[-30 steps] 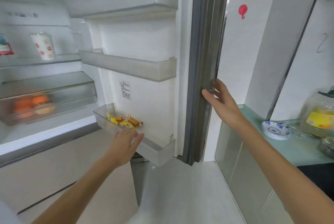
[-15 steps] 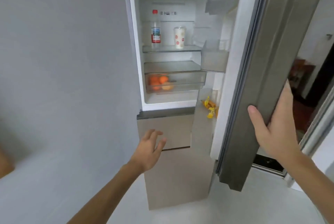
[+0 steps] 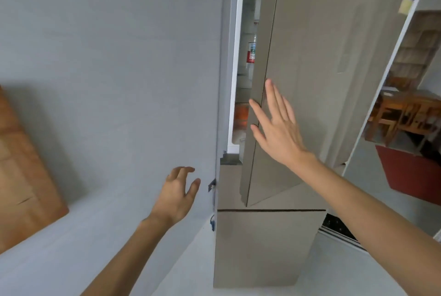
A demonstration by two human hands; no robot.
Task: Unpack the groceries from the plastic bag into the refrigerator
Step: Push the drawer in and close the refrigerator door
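The tall beige refrigerator [image 3: 262,248] stands against a grey wall. Its upper door [image 3: 310,57] is nearly shut, leaving a narrow gap on the left. Through the gap I see a bottle with a red label [image 3: 251,53] on a shelf and orange fruit [image 3: 241,114] in the drawer below. My right hand [image 3: 276,126] lies flat with fingers spread on the door's outer face near its edge. My left hand [image 3: 177,194] hangs empty and open in front of the wall, left of the refrigerator. No plastic bag is in view.
A grey wall [image 3: 107,81] fills the left side. A wooden board [image 3: 21,176] leans at the far left. To the right, past a white frame [image 3: 381,81], a room holds wooden furniture [image 3: 405,114] and a red box [image 3: 410,176].
The refrigerator door has swung from wide open to almost shut. My right hand moved from gripping the door's edge to lying flat on its front. My left hand drew back from the door shelf.
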